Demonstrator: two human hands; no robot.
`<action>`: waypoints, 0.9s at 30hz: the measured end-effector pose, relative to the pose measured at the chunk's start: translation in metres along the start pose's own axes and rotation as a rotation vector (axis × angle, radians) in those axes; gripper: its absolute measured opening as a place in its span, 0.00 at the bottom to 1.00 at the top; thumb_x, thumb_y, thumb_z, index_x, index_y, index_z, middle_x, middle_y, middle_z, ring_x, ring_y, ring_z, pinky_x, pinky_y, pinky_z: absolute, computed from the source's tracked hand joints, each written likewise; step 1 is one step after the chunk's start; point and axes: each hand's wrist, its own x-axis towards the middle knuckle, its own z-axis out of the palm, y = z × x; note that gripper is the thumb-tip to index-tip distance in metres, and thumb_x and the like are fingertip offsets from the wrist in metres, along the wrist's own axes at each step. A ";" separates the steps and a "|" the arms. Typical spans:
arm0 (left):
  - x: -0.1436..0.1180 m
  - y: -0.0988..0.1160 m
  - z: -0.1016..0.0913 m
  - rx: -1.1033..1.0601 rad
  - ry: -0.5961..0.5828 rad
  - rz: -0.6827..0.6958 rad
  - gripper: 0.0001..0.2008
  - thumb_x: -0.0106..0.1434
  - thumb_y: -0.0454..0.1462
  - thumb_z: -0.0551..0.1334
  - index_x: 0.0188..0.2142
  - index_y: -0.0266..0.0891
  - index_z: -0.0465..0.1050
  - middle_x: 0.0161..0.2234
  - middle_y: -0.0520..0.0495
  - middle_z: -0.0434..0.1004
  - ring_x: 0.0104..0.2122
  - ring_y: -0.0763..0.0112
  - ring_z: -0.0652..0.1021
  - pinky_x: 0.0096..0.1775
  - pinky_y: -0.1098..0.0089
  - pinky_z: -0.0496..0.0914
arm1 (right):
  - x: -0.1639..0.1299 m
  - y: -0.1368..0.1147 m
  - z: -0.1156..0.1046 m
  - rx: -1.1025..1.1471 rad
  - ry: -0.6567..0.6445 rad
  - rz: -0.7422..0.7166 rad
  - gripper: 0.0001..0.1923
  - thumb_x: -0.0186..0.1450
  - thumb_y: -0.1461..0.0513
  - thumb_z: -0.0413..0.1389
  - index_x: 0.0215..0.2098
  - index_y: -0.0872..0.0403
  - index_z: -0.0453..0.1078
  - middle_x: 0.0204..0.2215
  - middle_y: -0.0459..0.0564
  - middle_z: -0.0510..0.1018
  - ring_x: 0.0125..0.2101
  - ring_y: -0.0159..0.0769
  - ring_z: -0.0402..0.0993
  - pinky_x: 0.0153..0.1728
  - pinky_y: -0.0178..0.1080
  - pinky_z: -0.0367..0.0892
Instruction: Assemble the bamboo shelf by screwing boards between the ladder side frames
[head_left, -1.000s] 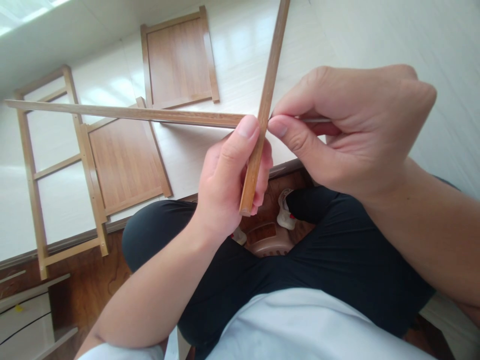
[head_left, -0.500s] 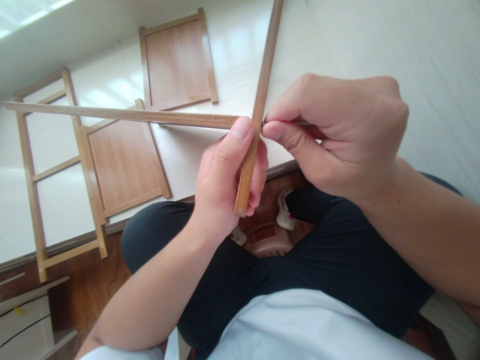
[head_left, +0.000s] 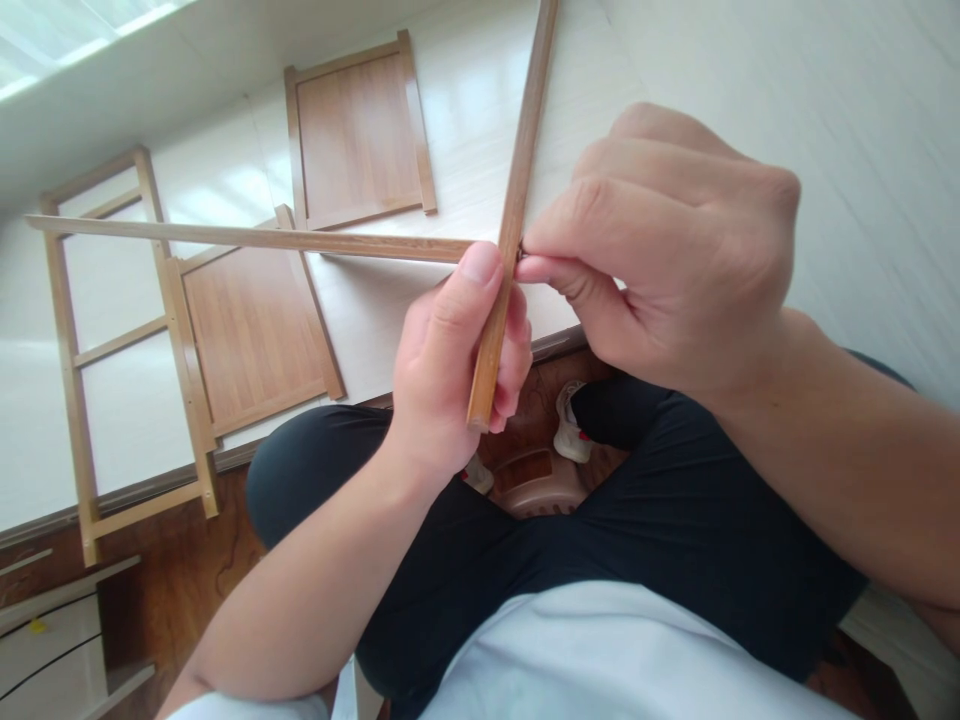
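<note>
My left hand [head_left: 450, 350] is wrapped around two narrow wooden bars where they meet, its thumb pressed on the joint. One bar, the upright wooden bar [head_left: 525, 140], runs from the palm to the top edge. The other, a long wooden bar [head_left: 300, 240], stretches away to the left, its end against the first. On the right side of the joint, my right hand [head_left: 645, 250] pinches a small dark screw-like metal piece [head_left: 520, 252] between thumb and forefinger. Most of that piece is hidden by the fingertips.
Two framed wooden panels lie on the pale surface, an upper panel [head_left: 360, 130] and a lower panel [head_left: 255, 320]. A ladder-like wooden frame [head_left: 82, 420] lies beside them, overhanging the surface's edge. My knees are below, with a brown plastic stool or basin-like thing [head_left: 536, 495] between my feet.
My right hand has turned at the wrist, its knuckles rising and rolling left, while its fingertips stay at the joint. The left hand keeps its hold; the view has shifted slightly.
</note>
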 end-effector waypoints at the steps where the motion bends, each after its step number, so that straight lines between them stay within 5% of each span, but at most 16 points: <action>1: 0.000 0.000 0.000 -0.001 0.003 0.001 0.24 0.68 0.56 0.57 0.23 0.43 0.66 0.10 0.55 0.60 0.09 0.76 0.61 0.13 0.69 0.49 | -0.001 0.001 0.001 0.021 -0.001 0.002 0.14 0.73 0.56 0.50 0.29 0.48 0.66 0.25 0.46 0.70 0.32 0.38 0.70 0.39 0.41 0.67; 8: -0.002 0.001 0.004 -0.034 -0.028 0.010 0.23 0.70 0.53 0.57 0.24 0.42 0.65 0.11 0.55 0.61 0.10 0.76 0.61 0.14 0.69 0.49 | -0.002 0.002 0.001 0.274 0.001 0.023 0.14 0.73 0.61 0.51 0.28 0.50 0.62 0.23 0.42 0.67 0.24 0.30 0.63 0.28 0.36 0.60; 18: 0.001 0.000 0.006 -0.056 -0.057 0.028 0.28 0.69 0.57 0.58 0.21 0.41 0.63 0.10 0.56 0.60 0.09 0.79 0.60 0.13 0.70 0.49 | -0.001 -0.008 -0.005 0.516 -0.053 0.306 0.12 0.70 0.64 0.59 0.28 0.50 0.66 0.20 0.40 0.68 0.21 0.29 0.63 0.25 0.35 0.60; 27: 0.000 -0.002 0.009 -0.056 -0.027 -0.003 0.21 0.68 0.56 0.60 0.29 0.44 0.67 0.11 0.58 0.61 0.10 0.77 0.61 0.14 0.69 0.51 | 0.004 -0.007 -0.007 1.091 -0.277 0.709 0.22 0.63 0.48 0.67 0.25 0.50 0.63 0.14 0.36 0.57 0.14 0.27 0.51 0.14 0.34 0.49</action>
